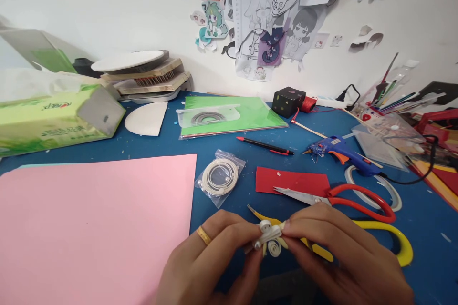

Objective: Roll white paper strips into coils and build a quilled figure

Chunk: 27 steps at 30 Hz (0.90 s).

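Between both hands, above the blue table, is a small white quilled-paper piece [271, 235] with rolled coils, a pearl-like bead and pale yellow pointed bits. My left hand [218, 257], wearing a gold ring, pinches its left side. The fingertips of my right hand [343, 252] are closed on its right side. Partly hidden behind my right hand lie yellow-handled scissors [402, 243]. Just beyond it, red-handled scissors [372, 200] rest with their blades over a red paper strip [291, 180]. A clear bag with coiled white strips [220, 176] lies past my left hand.
Pink paper [96, 228] covers the left side. A blue glue gun [343, 152] with its cord lies at right, near a black-and-red pen [265, 145]. Green sheets [250, 121], a tissue pack [57, 116] and a black box [289, 101] stand along the back.
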{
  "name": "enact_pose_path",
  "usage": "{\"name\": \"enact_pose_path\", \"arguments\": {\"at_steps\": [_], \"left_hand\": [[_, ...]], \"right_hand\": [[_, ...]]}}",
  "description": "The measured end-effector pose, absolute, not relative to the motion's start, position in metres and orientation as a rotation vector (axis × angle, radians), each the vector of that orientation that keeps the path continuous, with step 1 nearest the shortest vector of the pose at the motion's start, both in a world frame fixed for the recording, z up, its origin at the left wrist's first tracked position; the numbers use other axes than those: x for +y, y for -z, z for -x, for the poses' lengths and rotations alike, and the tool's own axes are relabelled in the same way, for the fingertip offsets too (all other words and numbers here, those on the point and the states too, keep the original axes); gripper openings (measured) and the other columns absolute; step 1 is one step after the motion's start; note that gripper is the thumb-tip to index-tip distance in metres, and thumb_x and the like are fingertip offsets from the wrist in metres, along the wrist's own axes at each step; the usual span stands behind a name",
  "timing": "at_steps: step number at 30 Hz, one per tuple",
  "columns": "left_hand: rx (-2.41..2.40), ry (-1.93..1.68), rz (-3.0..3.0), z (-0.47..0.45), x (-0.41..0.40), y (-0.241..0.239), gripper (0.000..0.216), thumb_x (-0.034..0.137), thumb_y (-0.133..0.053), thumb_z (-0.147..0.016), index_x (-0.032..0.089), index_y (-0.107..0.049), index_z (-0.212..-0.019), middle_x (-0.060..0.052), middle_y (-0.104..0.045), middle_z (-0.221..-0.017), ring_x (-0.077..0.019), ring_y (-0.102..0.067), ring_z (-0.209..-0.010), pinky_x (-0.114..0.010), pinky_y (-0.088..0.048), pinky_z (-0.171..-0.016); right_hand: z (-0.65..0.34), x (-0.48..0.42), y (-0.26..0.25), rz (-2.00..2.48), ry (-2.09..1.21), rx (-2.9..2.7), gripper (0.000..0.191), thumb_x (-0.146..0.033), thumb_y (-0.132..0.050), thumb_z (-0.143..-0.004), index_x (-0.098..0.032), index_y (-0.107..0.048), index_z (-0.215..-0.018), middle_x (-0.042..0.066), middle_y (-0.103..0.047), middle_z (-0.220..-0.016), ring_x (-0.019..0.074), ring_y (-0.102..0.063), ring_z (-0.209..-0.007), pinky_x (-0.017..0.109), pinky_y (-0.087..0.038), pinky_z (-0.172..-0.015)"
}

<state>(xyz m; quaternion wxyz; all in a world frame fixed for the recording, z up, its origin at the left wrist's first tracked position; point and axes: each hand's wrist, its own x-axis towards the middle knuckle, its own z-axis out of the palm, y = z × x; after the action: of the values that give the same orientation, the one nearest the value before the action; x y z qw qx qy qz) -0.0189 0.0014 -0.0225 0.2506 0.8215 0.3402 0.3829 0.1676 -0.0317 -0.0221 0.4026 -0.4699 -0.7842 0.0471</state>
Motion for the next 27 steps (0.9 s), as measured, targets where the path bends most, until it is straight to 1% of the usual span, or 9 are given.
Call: {"name": "enact_pose_path", "arguments": {"at_steps": [4, 8, 12, 14, 21, 24, 27], "left_hand": [[0.940, -1.029, -2.272, 0.018, 0.003, 0.026, 0.026, 0.003, -0.056, -0.072, 0.021, -0.056, -0.090, 0.003, -0.061, -0.080, -0.0052, -0.061, -0.069, -0.007, -0.048, -0.065], [0.939, -1.006, -2.314, 0.018, 0.003, 0.027, 0.024, 0.004, -0.054, -0.075, 0.021, -0.056, -0.091, 0.003, -0.061, -0.082, -0.0063, -0.061, -0.070, -0.009, -0.049, -0.067], [0.950, -0.963, -2.360, 0.020, 0.000, 0.031, 0.024, 0.006, -0.053, -0.077, 0.020, -0.056, -0.096, 0.000, -0.060, -0.082, -0.0087, -0.061, -0.069, -0.013, -0.050, -0.063], [0.933, -0.953, -2.380, 0.021, -0.001, 0.033, 0.024, 0.006, -0.053, -0.077, 0.020, -0.055, -0.096, 0.000, -0.060, -0.081, -0.0094, -0.061, -0.068, -0.014, -0.051, -0.061], [0.964, -0.943, -2.354, 0.019, 0.000, 0.030, 0.020, 0.008, -0.052, -0.077, 0.022, -0.056, -0.091, 0.001, -0.061, -0.076, -0.0102, -0.060, -0.061, -0.016, -0.050, -0.055], [0.946, -0.956, -2.344, 0.018, 0.002, 0.029, 0.020, 0.007, -0.053, -0.076, 0.021, -0.056, -0.091, 0.001, -0.061, -0.076, -0.0095, -0.060, -0.061, -0.015, -0.050, -0.055], [0.933, -0.978, -2.326, 0.018, 0.001, 0.029, 0.020, 0.006, -0.053, -0.076, 0.020, -0.057, -0.089, 0.001, -0.061, -0.075, -0.0092, -0.060, -0.060, -0.014, -0.050, -0.055]], "right_hand": [[-0.166, -0.029, 0.027, 1.195, -0.047, -2.018, 0.013, -0.009, -0.057, -0.076, -0.016, -0.059, -0.086, 0.000, -0.064, -0.077, 0.0087, -0.059, -0.072, 0.016, -0.049, -0.069], [-0.163, -0.026, 0.030, 1.202, 0.069, -2.089, 0.009, -0.012, -0.053, -0.079, -0.014, -0.060, -0.085, 0.002, -0.065, -0.076, 0.0106, -0.060, -0.069, 0.020, -0.050, -0.065], [-0.160, -0.027, 0.029, 1.178, 0.320, -2.109, 0.015, -0.014, -0.047, -0.083, -0.011, -0.062, -0.083, 0.006, -0.067, -0.074, 0.0152, -0.063, -0.066, 0.026, -0.052, -0.062], [-0.160, -0.028, 0.029, 1.159, 0.386, -2.129, 0.018, -0.014, -0.044, -0.085, -0.010, -0.062, -0.084, 0.007, -0.068, -0.074, 0.0160, -0.064, -0.067, 0.027, -0.052, -0.062], [-0.161, -0.030, 0.029, 1.138, 0.404, -2.124, 0.016, -0.014, -0.046, -0.085, -0.012, -0.062, -0.081, 0.005, -0.068, -0.069, 0.0150, -0.064, -0.062, 0.026, -0.050, -0.059], [-0.160, -0.029, 0.027, 1.142, 0.360, -2.127, 0.017, -0.014, -0.045, -0.084, -0.013, -0.061, -0.079, 0.003, -0.067, -0.068, 0.0136, -0.062, -0.060, 0.025, -0.050, -0.059], [-0.159, -0.027, 0.025, 1.145, 0.271, -2.136, 0.016, -0.013, -0.045, -0.084, -0.014, -0.060, -0.078, 0.003, -0.066, -0.067, 0.0127, -0.062, -0.062, 0.023, -0.050, -0.061]]}}
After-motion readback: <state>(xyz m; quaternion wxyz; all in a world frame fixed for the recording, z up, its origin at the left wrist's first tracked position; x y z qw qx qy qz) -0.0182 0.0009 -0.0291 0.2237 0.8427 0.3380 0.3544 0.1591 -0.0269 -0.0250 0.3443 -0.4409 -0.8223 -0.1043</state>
